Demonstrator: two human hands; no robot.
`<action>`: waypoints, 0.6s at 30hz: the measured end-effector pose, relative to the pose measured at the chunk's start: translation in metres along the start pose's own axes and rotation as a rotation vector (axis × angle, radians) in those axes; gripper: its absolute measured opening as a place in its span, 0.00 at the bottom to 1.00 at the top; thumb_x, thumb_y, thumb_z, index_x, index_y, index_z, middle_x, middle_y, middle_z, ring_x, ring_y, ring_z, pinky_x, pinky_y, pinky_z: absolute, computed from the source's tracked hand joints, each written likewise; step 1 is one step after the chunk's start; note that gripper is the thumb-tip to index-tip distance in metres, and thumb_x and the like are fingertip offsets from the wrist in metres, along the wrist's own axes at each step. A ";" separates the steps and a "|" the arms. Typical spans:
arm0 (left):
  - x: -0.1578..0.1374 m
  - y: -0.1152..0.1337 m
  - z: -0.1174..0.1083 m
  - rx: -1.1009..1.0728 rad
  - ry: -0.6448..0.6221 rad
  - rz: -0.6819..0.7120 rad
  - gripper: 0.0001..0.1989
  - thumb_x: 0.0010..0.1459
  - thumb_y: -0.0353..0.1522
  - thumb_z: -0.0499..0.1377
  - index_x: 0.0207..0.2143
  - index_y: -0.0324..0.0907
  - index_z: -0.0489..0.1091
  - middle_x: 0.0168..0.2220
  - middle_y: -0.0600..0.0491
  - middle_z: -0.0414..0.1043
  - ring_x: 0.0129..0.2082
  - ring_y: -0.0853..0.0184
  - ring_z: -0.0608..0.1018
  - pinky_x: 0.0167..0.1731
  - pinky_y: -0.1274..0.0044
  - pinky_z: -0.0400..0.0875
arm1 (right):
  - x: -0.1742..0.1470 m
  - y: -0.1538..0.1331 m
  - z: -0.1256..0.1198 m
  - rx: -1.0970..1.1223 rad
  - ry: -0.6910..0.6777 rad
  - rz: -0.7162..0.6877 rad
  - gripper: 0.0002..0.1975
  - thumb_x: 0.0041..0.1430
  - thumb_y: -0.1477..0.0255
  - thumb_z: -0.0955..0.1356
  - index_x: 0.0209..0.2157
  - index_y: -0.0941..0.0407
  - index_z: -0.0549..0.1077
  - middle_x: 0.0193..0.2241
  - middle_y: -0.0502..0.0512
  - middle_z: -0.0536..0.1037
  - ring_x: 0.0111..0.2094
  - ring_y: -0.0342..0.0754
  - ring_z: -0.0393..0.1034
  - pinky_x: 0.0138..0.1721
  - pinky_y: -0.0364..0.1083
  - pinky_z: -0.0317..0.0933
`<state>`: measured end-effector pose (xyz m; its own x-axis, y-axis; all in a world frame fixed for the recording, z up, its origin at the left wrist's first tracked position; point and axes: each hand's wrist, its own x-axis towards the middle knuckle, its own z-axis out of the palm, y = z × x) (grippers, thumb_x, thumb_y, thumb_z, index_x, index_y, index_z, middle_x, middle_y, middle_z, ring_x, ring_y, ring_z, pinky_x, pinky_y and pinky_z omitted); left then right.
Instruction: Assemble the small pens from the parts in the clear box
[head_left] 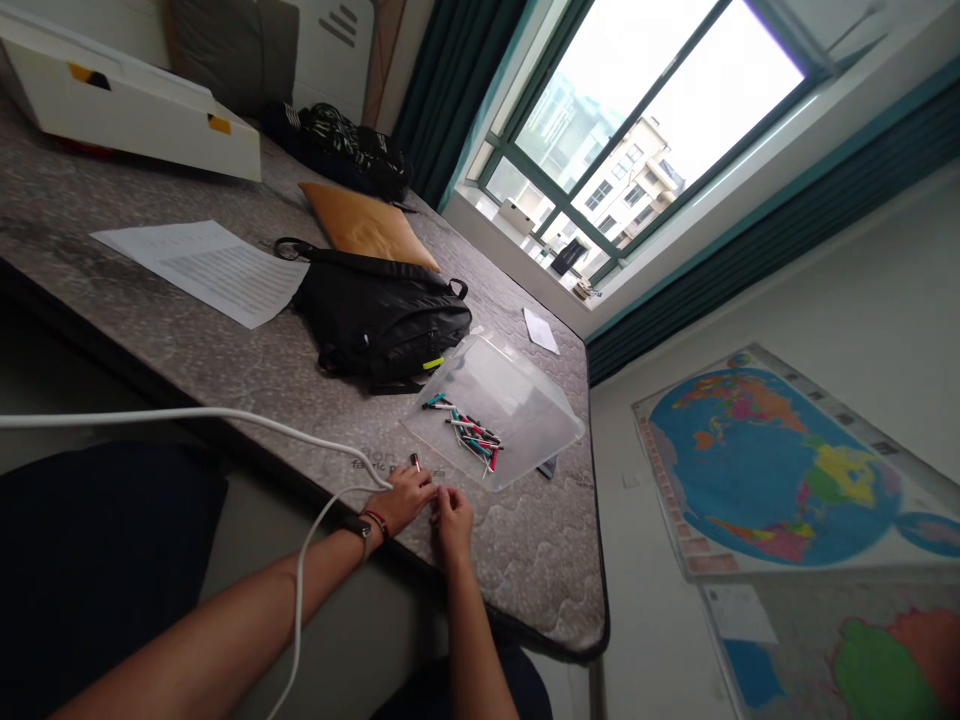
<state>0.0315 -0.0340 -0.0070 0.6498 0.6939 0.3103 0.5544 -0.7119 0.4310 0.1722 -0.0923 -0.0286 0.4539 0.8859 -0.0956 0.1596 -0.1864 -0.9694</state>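
Note:
My left hand [409, 499], with a watch and a red bracelet at the wrist, is at the near edge of the mattress. Its fingers are closed and point toward my right hand. A pen-like piece with a black end [415, 461] shows just beyond the left knuckles; I cannot tell whether the hand grips it. Close beside it, my right hand [454, 518] makes a pinch, its fingertips almost meeting the left ones. Whatever is between the fingers is hidden or too small. Past both hands, several pens and pen parts [474, 436] lie in a translucent plastic bin [517, 385].
A black backpack [386, 315] lies left of the bin, near a brown envelope [371, 225] and a printed sheet [214, 268]. A white cable [225, 412] crosses above my left forearm. A white box [142, 110] stands at the far left of the mattress [540, 570].

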 end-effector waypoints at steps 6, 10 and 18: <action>0.000 0.000 0.000 -0.002 0.004 0.008 0.10 0.67 0.36 0.53 0.38 0.46 0.74 0.39 0.51 0.72 0.41 0.62 0.71 0.41 0.70 0.61 | 0.008 -0.007 -0.010 0.063 -0.041 0.114 0.21 0.49 0.53 0.72 0.30 0.58 0.71 0.19 0.48 0.74 0.15 0.40 0.63 0.14 0.38 0.54; 0.000 0.000 0.000 0.001 0.012 0.008 0.10 0.67 0.36 0.52 0.37 0.46 0.73 0.39 0.51 0.72 0.41 0.62 0.71 0.41 0.70 0.62 | 0.011 -0.008 -0.014 0.097 -0.100 0.177 0.21 0.45 0.55 0.75 0.26 0.58 0.70 0.18 0.48 0.73 0.14 0.38 0.62 0.13 0.37 0.53; -0.001 0.002 0.000 -0.024 0.050 -0.047 0.12 0.66 0.39 0.53 0.46 0.44 0.70 0.42 0.50 0.72 0.43 0.61 0.72 0.45 0.69 0.63 | 0.029 -0.056 -0.031 0.337 0.224 0.120 0.22 0.46 0.59 0.75 0.38 0.57 0.72 0.29 0.51 0.78 0.25 0.43 0.73 0.25 0.40 0.67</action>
<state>0.0322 -0.0362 -0.0069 0.5961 0.7316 0.3306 0.5710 -0.6758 0.4661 0.2034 -0.0691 0.0295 0.6372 0.7451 -0.1971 -0.1849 -0.1005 -0.9776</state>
